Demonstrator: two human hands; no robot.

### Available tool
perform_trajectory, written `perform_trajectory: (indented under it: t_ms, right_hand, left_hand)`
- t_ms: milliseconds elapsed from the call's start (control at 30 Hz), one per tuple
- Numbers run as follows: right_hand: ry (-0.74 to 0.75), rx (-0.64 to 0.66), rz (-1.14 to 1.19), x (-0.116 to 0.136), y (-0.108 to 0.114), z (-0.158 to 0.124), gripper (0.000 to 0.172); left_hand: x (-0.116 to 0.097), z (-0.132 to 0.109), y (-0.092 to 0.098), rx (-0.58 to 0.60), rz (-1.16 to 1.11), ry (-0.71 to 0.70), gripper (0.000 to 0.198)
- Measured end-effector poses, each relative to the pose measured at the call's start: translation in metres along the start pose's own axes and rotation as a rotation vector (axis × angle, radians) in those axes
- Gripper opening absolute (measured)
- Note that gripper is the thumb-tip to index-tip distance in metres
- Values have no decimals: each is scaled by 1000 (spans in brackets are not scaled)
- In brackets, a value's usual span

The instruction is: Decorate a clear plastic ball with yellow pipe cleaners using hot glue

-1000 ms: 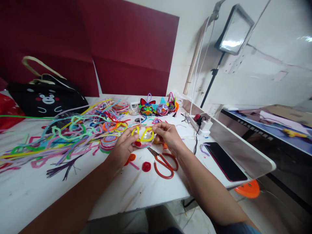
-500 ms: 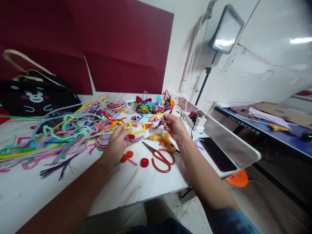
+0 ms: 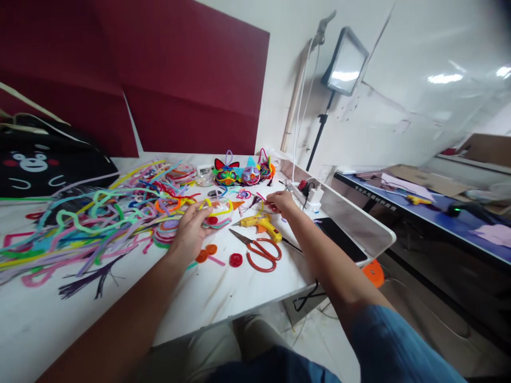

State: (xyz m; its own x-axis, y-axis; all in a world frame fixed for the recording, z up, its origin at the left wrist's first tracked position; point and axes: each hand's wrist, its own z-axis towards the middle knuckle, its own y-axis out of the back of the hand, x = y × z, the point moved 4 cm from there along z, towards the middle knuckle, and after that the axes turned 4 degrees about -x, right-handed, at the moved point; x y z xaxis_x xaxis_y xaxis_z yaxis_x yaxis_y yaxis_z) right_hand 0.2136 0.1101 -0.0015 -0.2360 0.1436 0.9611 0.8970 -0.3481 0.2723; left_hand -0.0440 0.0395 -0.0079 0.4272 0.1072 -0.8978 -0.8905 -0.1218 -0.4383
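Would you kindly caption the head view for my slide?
Left hand holds a clear, yellow-trimmed round piece near a yellow glue gun and orange-handled scissors.

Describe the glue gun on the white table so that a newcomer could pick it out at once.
Start at the white table and find the left hand holding a clear piece trimmed in yellow. To the right of that hand, just beyond the orange-handled scissors, lies the glue gun. Its yellow body and dark cord set it apart from the scissors.

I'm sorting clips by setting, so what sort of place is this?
Probably a small craft workspace: a heap of colourful, fuzzy strands, a yellow glue gun and orange-handled scissors lie on the white table.
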Motion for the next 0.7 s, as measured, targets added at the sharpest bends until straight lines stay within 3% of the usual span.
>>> perform_trajectory:
  t_ms: [100, 167, 400, 500, 700]
  right_hand:
    - [126, -15, -218, 6, 12, -14, 11]
    - [208, 42, -377, 6, 19, -30, 9]
    - [297, 222, -802, -16, 20, -67, 29]
    - [275, 238, -876, -21, 15, -64, 33]
    - [202, 254, -795, -23, 10, -55, 19]
  left_hand:
    - [2, 1, 2, -11, 11, -3, 34]
    - [2, 2, 2, -19, 12, -5, 34]
    - [4, 1, 2, -12, 8, 11, 38]
    - [5, 2, 3, -18, 3, 11, 37]
    - [8, 3, 2, 36, -43, 36, 33]
